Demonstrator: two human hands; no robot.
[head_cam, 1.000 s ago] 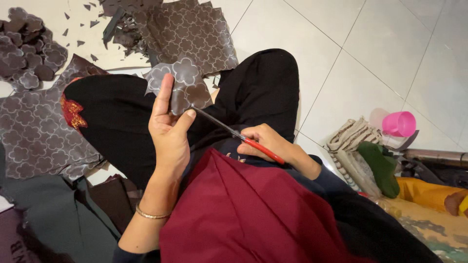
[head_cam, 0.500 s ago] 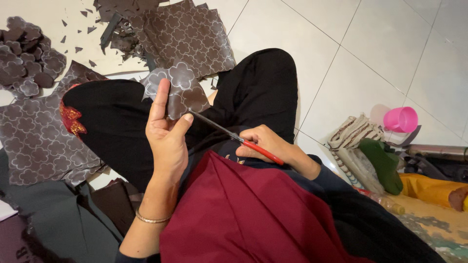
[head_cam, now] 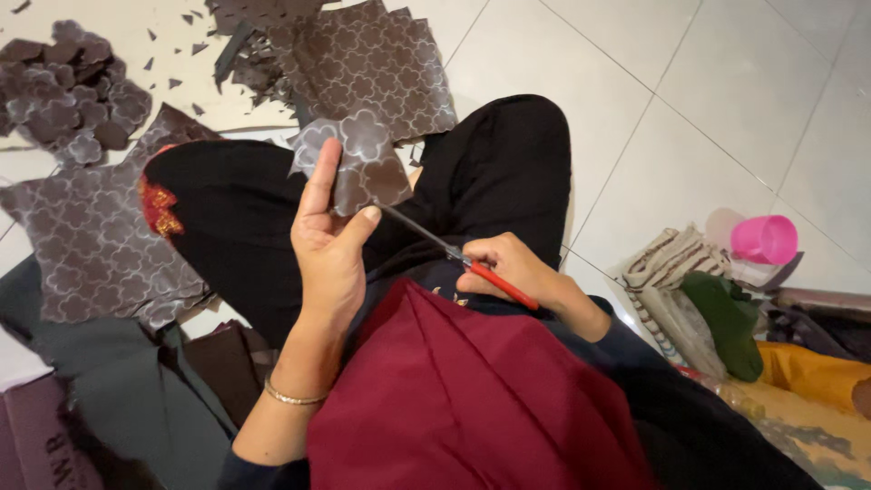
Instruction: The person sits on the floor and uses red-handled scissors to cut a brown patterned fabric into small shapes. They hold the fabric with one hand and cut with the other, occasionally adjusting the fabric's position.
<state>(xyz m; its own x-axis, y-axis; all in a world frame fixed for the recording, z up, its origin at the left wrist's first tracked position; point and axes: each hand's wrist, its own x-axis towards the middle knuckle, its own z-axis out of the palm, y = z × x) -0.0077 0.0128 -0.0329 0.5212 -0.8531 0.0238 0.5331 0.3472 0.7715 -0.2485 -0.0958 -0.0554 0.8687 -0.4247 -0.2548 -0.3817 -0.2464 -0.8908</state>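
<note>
I see my left hand (head_cam: 331, 249) raised over my lap, its grip clamped on a dark brown piece of patterned leather-like sheet with a scalloped flower-shaped top edge (head_cam: 358, 163), thumb on the near face, fingers behind it. My right hand (head_cam: 508, 268) sits to the right of that grip, closed around the red handles of a pair of scissors (head_cam: 454, 254); the metal blades run up and left to the lower edge of the piece, just under the left thumb. Beyond the left grip a stack of brown patterned square sheets (head_cam: 372, 63) lies on the white tiled floor (head_cam: 689, 109). Far to its left sits a heap of cut flower-shaped pieces (head_cam: 68, 100). Well to the right of the right grip stands a pink plastic cup (head_cam: 764, 239).
</note>
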